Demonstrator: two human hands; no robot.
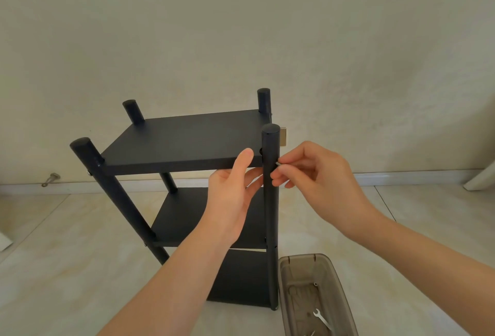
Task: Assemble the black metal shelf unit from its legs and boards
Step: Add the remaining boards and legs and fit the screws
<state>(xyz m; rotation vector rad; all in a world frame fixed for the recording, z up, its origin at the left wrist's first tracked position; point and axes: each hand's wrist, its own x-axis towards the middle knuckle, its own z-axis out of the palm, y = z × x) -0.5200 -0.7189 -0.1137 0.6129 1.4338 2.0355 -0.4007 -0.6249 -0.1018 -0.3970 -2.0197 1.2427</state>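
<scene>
Legend: we look down at the black shelf unit standing upright on the tiled floor near a pale wall. It has four round legs and three boards. The top board sits just below the capped leg tops, with the middle board and the bottom board beneath it. Our left hand grips the front edge of the top board close to the near right leg: the thumb lies on the board's upper face and the fingers curl underneath. Our right hand pinches a small silver fastener between thumb and forefinger, and holds it against the right side of that leg at the height of the top board. We cannot tell whether it has entered the leg. The remaining fingers of this hand are loosely curled. Just beside the foot of the same leg, a brown translucent tray rests on the floor and holds a small wrench. A metal door stop sits by the baseboard on the left.
</scene>
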